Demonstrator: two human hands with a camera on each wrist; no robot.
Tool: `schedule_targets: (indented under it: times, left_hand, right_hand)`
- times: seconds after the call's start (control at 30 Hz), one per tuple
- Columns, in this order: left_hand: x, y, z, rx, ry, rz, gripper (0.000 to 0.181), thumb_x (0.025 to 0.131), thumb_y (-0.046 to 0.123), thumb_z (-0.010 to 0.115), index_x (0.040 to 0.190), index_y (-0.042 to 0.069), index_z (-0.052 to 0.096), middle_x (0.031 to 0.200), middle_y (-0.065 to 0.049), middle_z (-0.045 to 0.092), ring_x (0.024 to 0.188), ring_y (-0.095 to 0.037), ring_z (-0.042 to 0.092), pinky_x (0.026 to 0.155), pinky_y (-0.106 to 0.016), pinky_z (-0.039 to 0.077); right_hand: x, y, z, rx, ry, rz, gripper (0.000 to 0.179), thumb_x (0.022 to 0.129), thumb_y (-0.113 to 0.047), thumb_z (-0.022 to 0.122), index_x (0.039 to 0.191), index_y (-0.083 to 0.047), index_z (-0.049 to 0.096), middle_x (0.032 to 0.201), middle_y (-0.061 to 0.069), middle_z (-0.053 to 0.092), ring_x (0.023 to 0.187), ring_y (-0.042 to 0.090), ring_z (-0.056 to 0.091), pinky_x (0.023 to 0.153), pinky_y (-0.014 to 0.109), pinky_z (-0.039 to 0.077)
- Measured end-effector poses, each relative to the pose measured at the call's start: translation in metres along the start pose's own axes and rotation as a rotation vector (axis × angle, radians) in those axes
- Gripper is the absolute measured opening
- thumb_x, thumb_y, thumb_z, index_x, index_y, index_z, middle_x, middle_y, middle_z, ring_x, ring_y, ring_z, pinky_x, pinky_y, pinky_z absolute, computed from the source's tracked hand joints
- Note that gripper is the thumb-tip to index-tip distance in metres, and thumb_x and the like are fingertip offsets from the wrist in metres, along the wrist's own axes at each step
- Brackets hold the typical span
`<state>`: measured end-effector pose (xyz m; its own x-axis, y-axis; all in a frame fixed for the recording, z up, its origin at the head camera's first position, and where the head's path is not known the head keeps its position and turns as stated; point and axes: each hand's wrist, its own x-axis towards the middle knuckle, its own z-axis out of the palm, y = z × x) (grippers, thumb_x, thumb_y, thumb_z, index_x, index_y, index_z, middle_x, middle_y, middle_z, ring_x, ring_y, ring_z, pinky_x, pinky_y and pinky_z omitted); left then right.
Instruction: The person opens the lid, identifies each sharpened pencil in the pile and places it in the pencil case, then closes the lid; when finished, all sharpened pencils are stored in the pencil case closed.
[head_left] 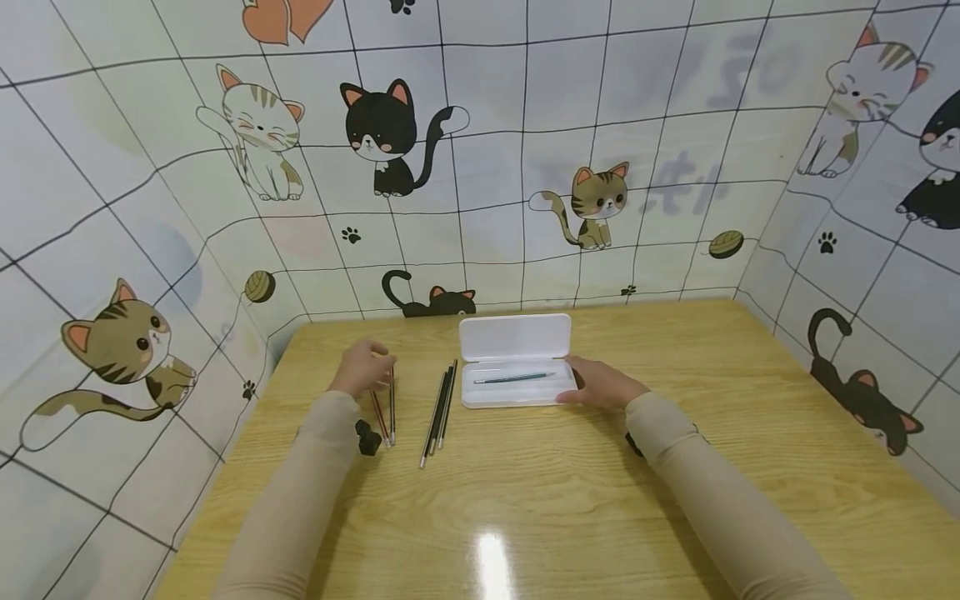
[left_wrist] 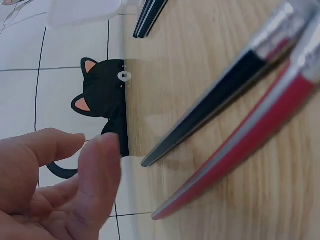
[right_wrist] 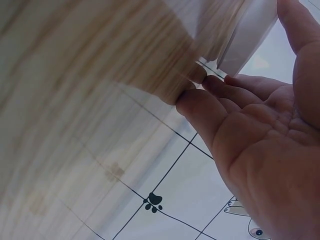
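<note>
My left hand [head_left: 364, 367] hovers over the far ends of a red pencil [head_left: 379, 418] and a black pencil [head_left: 392, 417] on the table. In the left wrist view its thumb and fingers are loosely bent with a gap between them, holding nothing. To the right lies a small group of dark pencils [head_left: 442, 404]. A white pencil case [head_left: 514, 338] stands with its lid raised, and one blue-green pencil [head_left: 513, 378] lies inside. My right hand [head_left: 603, 384] grips the case's right end, thumb at the front corner and fingers farther back; the right wrist view partly hides the contact.
The wooden table [head_left: 510, 483] ends at a cat-patterned cloth wall [head_left: 487, 167] right behind the case. Similar cloth rises on the left and right. A small black object [head_left: 367, 437] shows at the left wrist, beside the pencils' near ends.
</note>
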<state>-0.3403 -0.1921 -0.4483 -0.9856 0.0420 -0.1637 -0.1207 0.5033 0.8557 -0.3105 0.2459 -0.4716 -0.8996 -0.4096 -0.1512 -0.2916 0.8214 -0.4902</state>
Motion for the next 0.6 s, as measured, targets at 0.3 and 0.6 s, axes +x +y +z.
schedule_targets:
  times: [0.3, 0.6]
  left_hand:
    - [0.0, -0.006, -0.007, 0.03, -0.027, -0.08, 0.041, 0.103, 0.018, 0.055, 0.132, -0.012, 0.056, 0.104, -0.023, 0.068, 0.081, -0.024, 0.071, 0.072, -0.036, 0.061]
    - [0.0, -0.01, -0.005, 0.048, -0.086, -0.114, 0.046, 0.103, 0.017, 0.057, 0.135, -0.016, 0.052, 0.119, -0.029, 0.064, 0.094, -0.03, 0.07, 0.074, -0.034, 0.061]
  right_hand:
    - [-0.002, -0.002, -0.003, 0.007, 0.005, 0.0, 0.09, 0.096, -0.042, 0.07, 0.156, 0.008, 0.026, 0.159, 0.028, 0.031, 0.146, 0.045, 0.031, 0.117, 0.057, 0.027]
    - [-0.001, -0.002, -0.001, 0.004, 0.004, -0.01, 0.089, 0.096, -0.04, 0.071, 0.156, 0.008, 0.026, 0.158, 0.028, 0.033, 0.146, 0.045, 0.032, 0.117, 0.057, 0.028]
